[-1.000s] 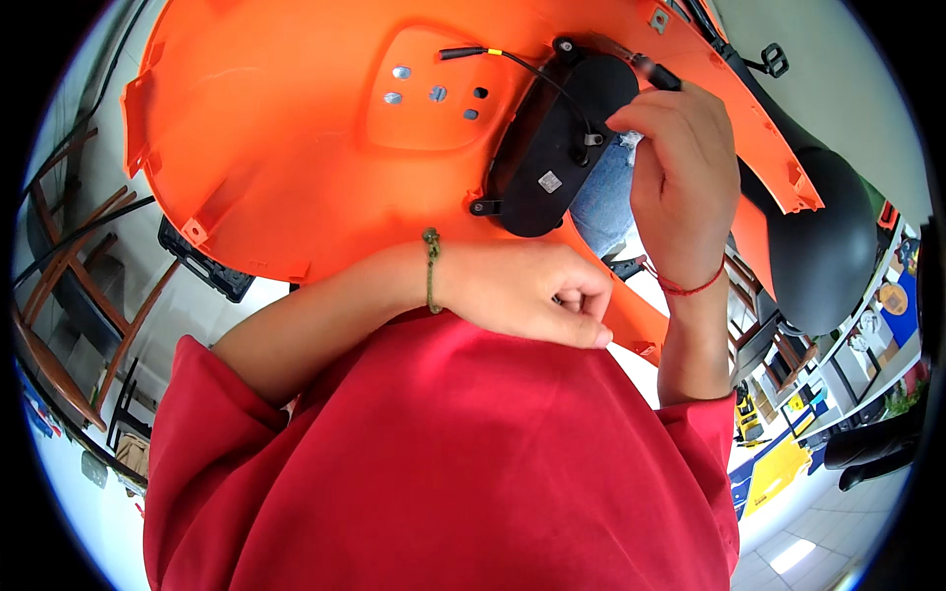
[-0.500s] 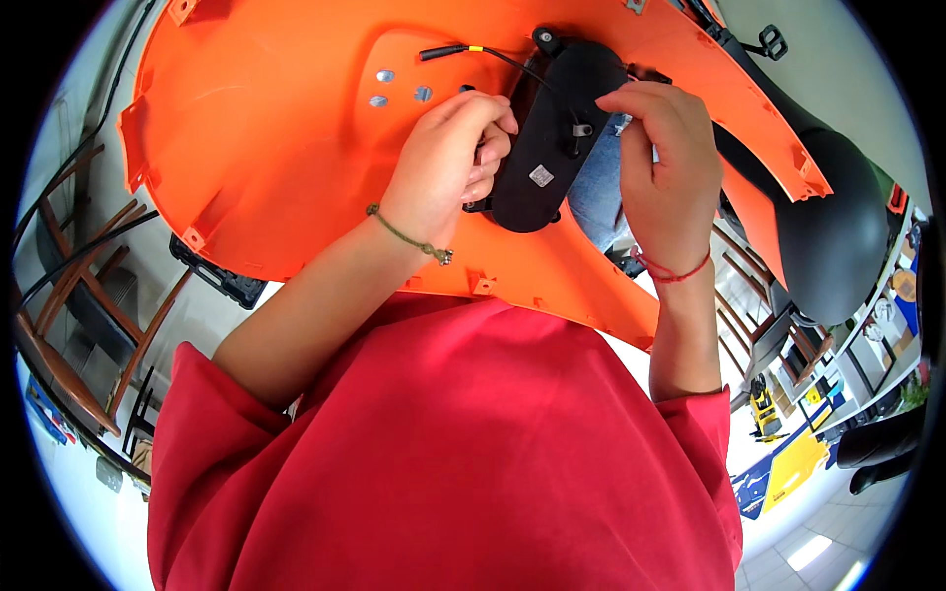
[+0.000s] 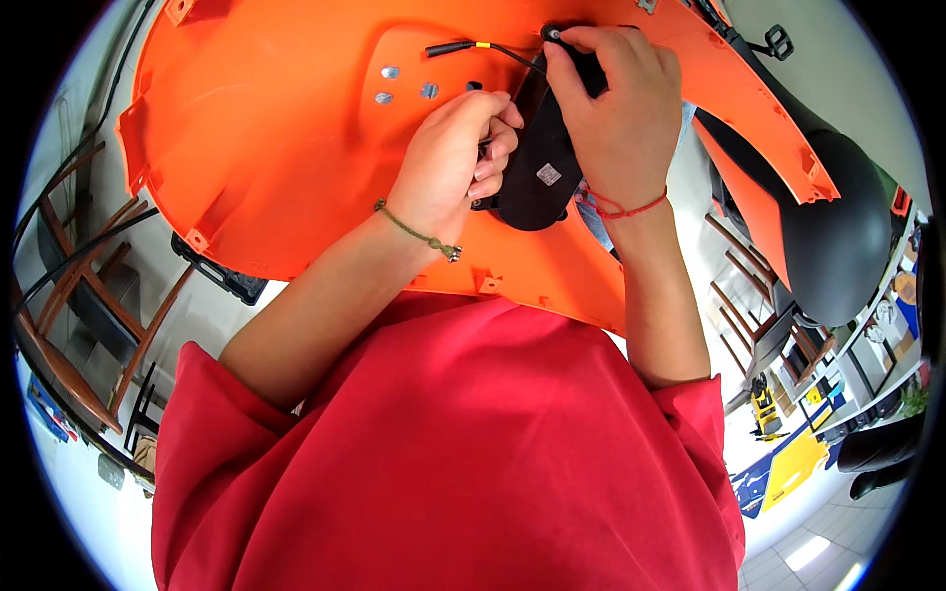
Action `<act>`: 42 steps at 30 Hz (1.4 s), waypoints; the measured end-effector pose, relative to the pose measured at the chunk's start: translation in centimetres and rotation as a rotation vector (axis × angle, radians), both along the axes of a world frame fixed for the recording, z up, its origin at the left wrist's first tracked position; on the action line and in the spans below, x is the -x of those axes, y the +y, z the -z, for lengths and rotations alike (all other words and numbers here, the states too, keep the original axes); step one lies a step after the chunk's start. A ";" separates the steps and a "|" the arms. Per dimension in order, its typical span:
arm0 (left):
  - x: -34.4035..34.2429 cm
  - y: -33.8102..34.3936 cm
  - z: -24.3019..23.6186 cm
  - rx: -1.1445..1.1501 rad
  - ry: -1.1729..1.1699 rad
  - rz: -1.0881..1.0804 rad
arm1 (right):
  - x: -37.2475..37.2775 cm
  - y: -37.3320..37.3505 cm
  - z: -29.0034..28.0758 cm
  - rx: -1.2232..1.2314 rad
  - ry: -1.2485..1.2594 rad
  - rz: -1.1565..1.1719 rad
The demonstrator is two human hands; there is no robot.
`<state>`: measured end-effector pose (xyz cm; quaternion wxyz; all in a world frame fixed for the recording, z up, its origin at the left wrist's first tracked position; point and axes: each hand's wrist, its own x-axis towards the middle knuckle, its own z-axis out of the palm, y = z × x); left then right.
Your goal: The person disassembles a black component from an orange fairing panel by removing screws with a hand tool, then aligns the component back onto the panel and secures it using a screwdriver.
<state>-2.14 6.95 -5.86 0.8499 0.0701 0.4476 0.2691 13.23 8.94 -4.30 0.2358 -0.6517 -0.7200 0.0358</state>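
Note:
A large orange plastic panel (image 3: 276,158) fills the upper part of the view. On it lies a black oval module (image 3: 537,172) with a thin black cable (image 3: 463,46) running off to the left. My left hand (image 3: 448,163) presses its fingertips against the module's left edge. My right hand (image 3: 616,108) grips the module's top end from the right, fingers curled over it. Three small round silver fasteners (image 3: 404,84) sit on the panel just left of the hands.
A black moulded seat-like part (image 3: 838,227) lies to the right of the panel. Wooden chair frames (image 3: 69,295) stand at the left. A black tray (image 3: 222,276) pokes out under the panel's lower edge. My red shirt (image 3: 443,463) fills the foreground.
My left hand rose from near my chest to the black module. My right hand shifted up over the module's top end, and the module now stands more upright.

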 end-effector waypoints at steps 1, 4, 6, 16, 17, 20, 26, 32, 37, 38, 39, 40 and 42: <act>-0.1 0.0 -0.1 -0.001 0.007 -0.001 | 0.1 0.1 0.1 0.001 -0.002 -0.002; -0.2 -0.1 -0.4 -0.002 0.014 -0.002 | 0.4 0.6 0.4 -0.067 -0.027 0.012; -0.2 -0.1 -0.6 -0.004 0.015 -0.003 | 0.8 0.9 0.2 -0.040 -0.077 0.080; 0.2 -0.4 -1.2 -0.017 -0.014 -0.010 | 1.6 1.4 -1.1 0.032 -0.313 0.070; 0.3 -0.4 -1.1 -0.016 -0.013 -0.015 | 1.9 1.5 -1.5 0.054 -0.312 0.049; 0.5 -0.4 -1.0 -0.020 -0.022 -0.015 | 1.5 1.5 -1.0 0.048 -0.337 0.012; 0.9 -0.3 -0.7 -0.017 -0.006 -0.022 | 1.2 1.5 -0.7 -0.004 -0.339 -0.041; 0.6 -0.4 -0.8 -0.017 -0.021 -0.023 | 1.3 1.3 -1.0 0.052 -0.343 0.030; 0.4 -0.3 -1.3 -0.032 -0.022 -0.012 | 1.9 1.3 -0.9 0.063 -0.359 0.079; 0.4 -0.4 -1.3 -0.034 -0.018 -0.010 | 1.8 1.3 -0.9 0.049 -0.353 0.071; 0.5 -0.4 -1.2 -0.034 -0.018 -0.010 | 1.8 1.3 -0.8 0.036 -0.346 0.062; 0.6 -0.4 -0.9 -0.033 -0.018 -0.013 | 1.7 1.3 -0.7 0.036 -0.346 0.061; 0.7 -0.4 -0.8 -0.031 -0.018 -0.017 | 1.5 1.3 -0.5 0.018 -0.260 0.035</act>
